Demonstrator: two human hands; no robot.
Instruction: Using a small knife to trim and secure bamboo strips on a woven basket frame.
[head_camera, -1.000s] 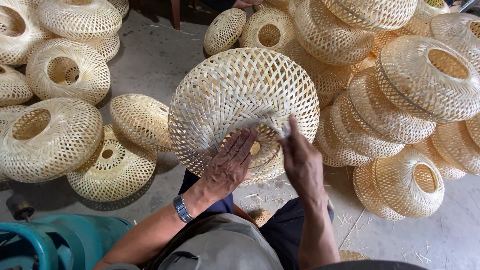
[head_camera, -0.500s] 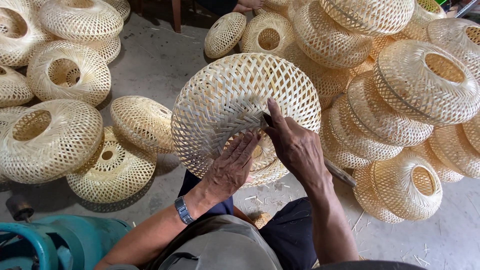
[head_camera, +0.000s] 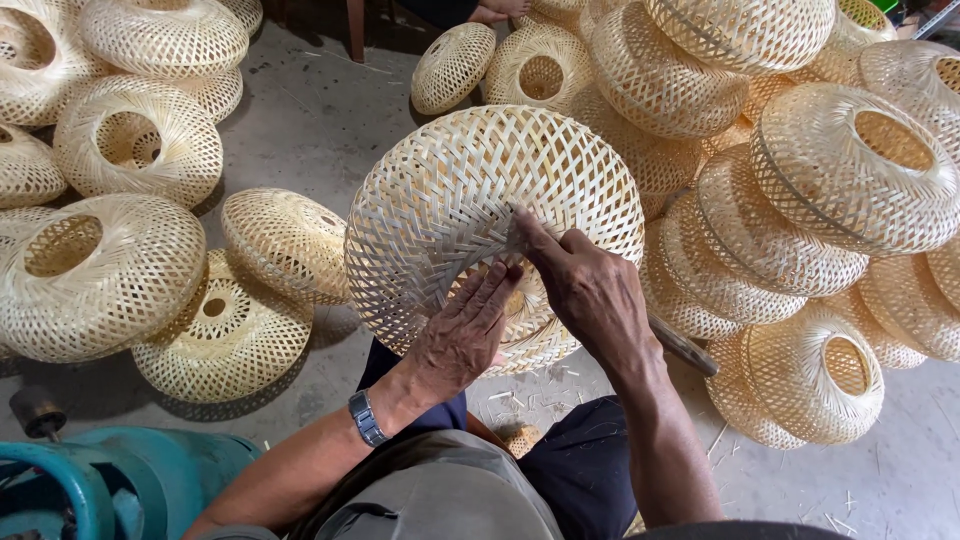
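A round woven bamboo shade (head_camera: 450, 190) rests tilted over my lap, its pale lattice facing up. My left hand (head_camera: 462, 335), a watch on its wrist, lies flat against the shade's lower rim with fingers spread. My right hand (head_camera: 585, 285) presses its fingertips onto the weave near the middle, pinching a bamboo strip. A dark tool handle (head_camera: 685, 347) pokes out from behind my right wrist; how it is held is hidden.
Many similar bamboo shades lie piled on the concrete floor: a stack at right (head_camera: 850, 180), several at left (head_camera: 95, 270). A teal metal cylinder (head_camera: 110, 480) stands at bottom left. Bamboo scraps litter the floor by my knees. Someone's foot (head_camera: 495, 10) shows at top.
My right hand moved from the shade's lower right edge up and left onto the weave near its middle. The left hand stayed at the rim. The shade turned slightly.
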